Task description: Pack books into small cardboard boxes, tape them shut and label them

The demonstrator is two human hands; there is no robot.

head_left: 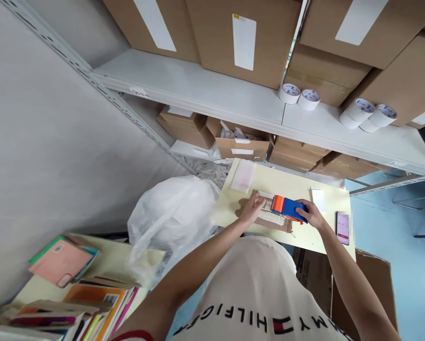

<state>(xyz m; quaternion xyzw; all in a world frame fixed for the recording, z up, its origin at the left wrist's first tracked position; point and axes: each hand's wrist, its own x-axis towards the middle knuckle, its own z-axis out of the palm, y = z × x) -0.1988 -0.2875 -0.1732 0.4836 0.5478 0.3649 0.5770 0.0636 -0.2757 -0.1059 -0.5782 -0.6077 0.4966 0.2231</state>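
My right hand [310, 213] is closed round the blue handle of an orange and blue tape dispenser [286, 207], which rests on a flat brown cardboard parcel [273, 220] on the pale yellow table [294, 182]. My left hand [252, 207] lies flat with fingers spread on the parcel's left end, pressing it down. A strip of clear tape shows along the parcel's top under the dispenser.
A phone [342, 226] lies at the table's right, white slips [318, 198] and a clear bag [243, 175] further back. A big white plastic bag [173, 215] sits left. Books [74, 293] pile at lower left. Shelves hold cartons [241, 38] and tape rolls [299, 94].
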